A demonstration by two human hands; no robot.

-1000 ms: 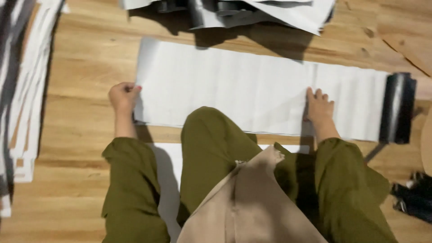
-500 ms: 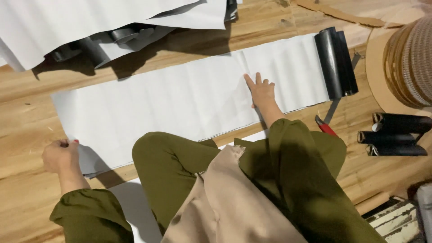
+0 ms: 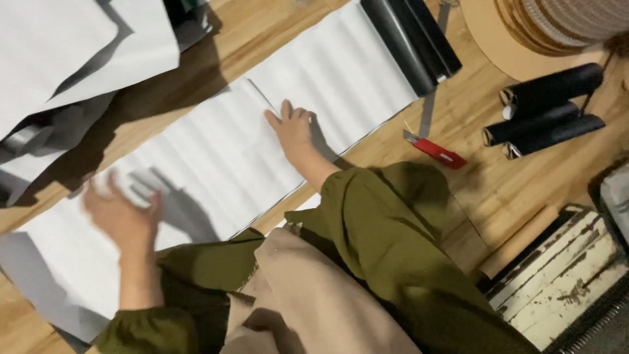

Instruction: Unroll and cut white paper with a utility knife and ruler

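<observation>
R hand (image 3: 291, 128) flat, fingers spread, pinning long white ribbed paper sheet (image 3: 216, 154) to wooden floor (image 3: 386, 147). L hand (image 3: 124, 216) open, blurred, holds nothing, above sheet.

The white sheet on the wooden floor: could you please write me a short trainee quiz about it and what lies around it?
1. True or false: the right hand lies flat on the white sheet.
2. Which thing lies on the floor to the right of that hand? A) a red-handled cutter B) a blue pen C) a green cup
3. Fill in: the black roll sits at the sheet's ____ end.

Key
1. True; the palm is down and the fingers are spread.
2. A
3. Right. The blurred left hand is at the other end.
</observation>
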